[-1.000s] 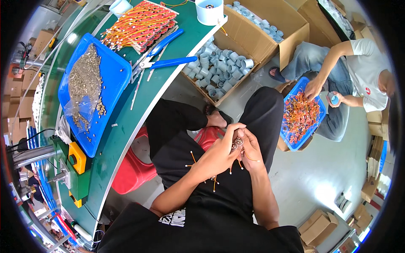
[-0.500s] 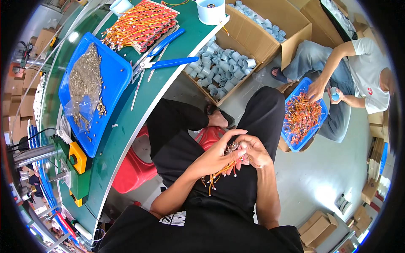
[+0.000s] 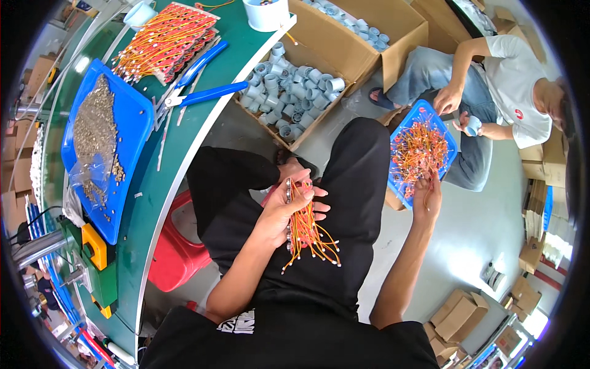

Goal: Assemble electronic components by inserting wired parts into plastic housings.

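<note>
I've got the left hand (image 3: 279,215) with fingers wrapped round a bundle of orange-wired parts (image 3: 306,232) over the lap. Right hand (image 3: 428,200) has fingertips at the wired pile (image 3: 419,144) in the blue tray (image 3: 454,149); can't tell if they grip any. Co-worker's hand (image 3: 448,99) is by the tray's far end.

The thin wires (image 3: 307,230) in your left hand (image 3: 278,212) looked like smooth plastic, and the round ends (image 3: 288,215) shone like metal. Your trousers (image 3: 362,166) were dull, soft cloth. At nine o'clock, the tray (image 3: 132,132) was smooth plastic and the bag (image 3: 86,175) clear, crinkly plastic. At twelve, plastic cups (image 3: 335,85) sat in dull cardboard (image 3: 344,55). At four, the floor (image 3: 467,243) was shiny.
</note>
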Available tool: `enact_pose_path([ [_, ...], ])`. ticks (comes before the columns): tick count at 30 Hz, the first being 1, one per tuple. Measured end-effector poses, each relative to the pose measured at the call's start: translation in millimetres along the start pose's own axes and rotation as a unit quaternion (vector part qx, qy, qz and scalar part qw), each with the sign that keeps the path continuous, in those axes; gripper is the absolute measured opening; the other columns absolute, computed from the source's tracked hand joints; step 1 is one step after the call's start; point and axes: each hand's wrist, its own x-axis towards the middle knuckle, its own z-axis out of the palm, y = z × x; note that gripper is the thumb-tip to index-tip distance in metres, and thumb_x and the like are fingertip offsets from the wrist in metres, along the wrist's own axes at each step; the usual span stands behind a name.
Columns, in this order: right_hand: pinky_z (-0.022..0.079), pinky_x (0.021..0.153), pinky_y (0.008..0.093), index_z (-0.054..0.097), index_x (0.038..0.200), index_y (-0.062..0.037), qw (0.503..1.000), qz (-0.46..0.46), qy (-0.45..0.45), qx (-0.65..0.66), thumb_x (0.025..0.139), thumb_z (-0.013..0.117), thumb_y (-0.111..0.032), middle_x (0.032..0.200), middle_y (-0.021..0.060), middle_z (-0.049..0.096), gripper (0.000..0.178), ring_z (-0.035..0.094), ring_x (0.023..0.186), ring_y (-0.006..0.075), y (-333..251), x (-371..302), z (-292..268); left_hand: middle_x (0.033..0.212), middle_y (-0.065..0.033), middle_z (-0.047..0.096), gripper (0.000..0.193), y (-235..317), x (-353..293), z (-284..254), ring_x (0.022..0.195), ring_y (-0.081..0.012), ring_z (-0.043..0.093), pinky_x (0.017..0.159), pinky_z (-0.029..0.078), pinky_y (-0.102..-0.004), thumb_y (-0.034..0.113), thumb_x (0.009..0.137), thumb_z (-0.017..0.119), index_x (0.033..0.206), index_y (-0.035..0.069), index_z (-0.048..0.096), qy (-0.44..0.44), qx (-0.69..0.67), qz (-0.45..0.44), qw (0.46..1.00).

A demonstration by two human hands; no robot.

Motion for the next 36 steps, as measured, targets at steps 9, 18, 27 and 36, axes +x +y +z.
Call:
enact_pose_path([
  [9,0.047,0.066,0.0269,0.058,0.1,-0.0052,0.987,-0.031,0.027,-0.155,0.099,0.048,-0.023,0.078,0.0065,0.063,0.02,0.057,0.069,0.0145,5,42,-36,0.115,-0.0194,0.06,0.04,3,-2,8,0.098,-0.0296,0.065,0.081,0.056,-0.039,0.018,0.094,0.059,0.125,-0.003,0.045,0.016,0.022,-0.015,1.0],
  [18,0.042,0.098,0.0431,0.035,0.141,-0.0046,0.988,0.07,0.089,-0.107,0.098,0.044,-0.04,0.133,0.0222,0.042,0.056,0.05,0.113,0.0307,-13,83,-50,0.107,-0.0271,0.061,0.032,-1,1,6,0.098,-0.0352,0.065,0.084,0.056,-0.043,0.012,0.095,0.054,0.123,0.0,0.043,0.015,-0.012,-0.024,1.0],
  [27,0.046,0.072,0.0269,0.056,0.117,0.002,0.881,-0.184,0.059,-0.432,0.099,0.045,-0.025,0.094,0.006,0.061,0.034,0.058,0.079,0.0131,12,-12,20,0.128,-0.0211,0.052,0.046,-7,6,4,0.107,-0.0374,0.06,0.086,0.053,-0.0456,0.026,0.093,0.059,0.128,0.0,0.042,-0.021,-0.017,-0.024,0.999],
  [36,0.046,0.059,0.0242,0.059,0.115,-0.001,0.793,-0.017,-0.297,-0.532,0.09,0.058,-0.004,0.086,0.0077,0.064,0.025,0.056,0.068,0.0094,76,-134,154,0.109,-0.0119,0.064,0.038,-7,5,-2,0.096,-0.0185,0.065,0.08,0.055,-0.0338,0.027,0.098,0.051,0.127,0.003,0.048,0.034,-0.034,-0.017,0.999],
])
